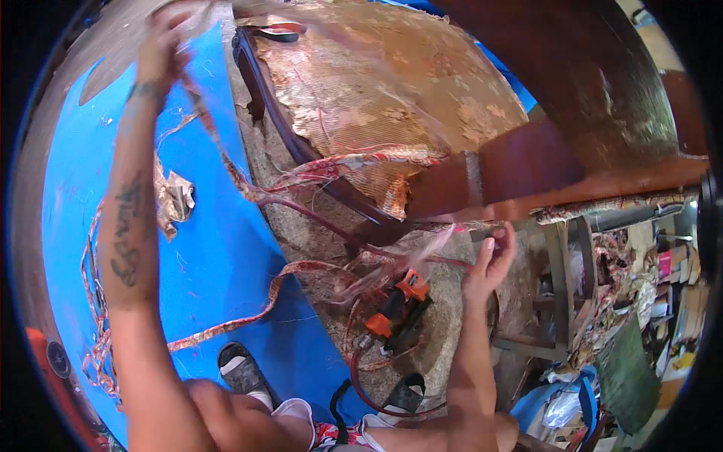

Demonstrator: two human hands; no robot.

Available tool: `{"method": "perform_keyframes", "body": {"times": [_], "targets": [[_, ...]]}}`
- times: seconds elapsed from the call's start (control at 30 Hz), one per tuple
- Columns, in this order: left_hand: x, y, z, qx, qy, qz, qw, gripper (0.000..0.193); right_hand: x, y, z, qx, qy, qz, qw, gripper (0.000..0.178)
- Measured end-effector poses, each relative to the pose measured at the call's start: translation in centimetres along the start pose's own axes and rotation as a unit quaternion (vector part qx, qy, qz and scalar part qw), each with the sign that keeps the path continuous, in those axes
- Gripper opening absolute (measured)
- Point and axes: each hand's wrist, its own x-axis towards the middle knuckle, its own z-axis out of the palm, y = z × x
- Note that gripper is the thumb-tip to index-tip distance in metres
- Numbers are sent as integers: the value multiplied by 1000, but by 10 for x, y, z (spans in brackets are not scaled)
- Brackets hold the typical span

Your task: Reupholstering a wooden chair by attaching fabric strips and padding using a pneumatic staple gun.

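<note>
High at the upper left, my raised left hand (pixel 167 45), blurred by motion, is closed on a frayed strip of fabric trim (pixel 215 135). The strip runs taut down toward the chair and its loose red and white threads. At the right, my right hand (pixel 491 260) is held up with bent fingers apart, its fingertips at the lower edge of the dark wooden frame (pixel 520 169). Worn golden floral upholstery (pixel 361 90) covers the tipped chair. A reddish hose (pixel 324 222) passes below it, reaching close to my right hand.
An orange and black power tool (pixel 399 309) lies on the floor between my arms. Another trim strip (pixel 226 325) crosses the blue sheet (pixel 218 279), where a crumpled scrap (pixel 173 197) lies. A bare wooden frame (pixel 557 294) and heaped scraps (pixel 625 294) stand at the right.
</note>
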Motion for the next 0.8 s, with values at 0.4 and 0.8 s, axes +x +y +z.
{"method": "perform_keyframes", "body": {"times": [0.4,0.8], "targets": [[-49,-138,-277,671,-197,131,703,37,-220,71,14,-171,-347,304,870,67],[-161,62,178,361,-498,160,772,28,-213,52,20,-201,-271,405,850,105]]}}
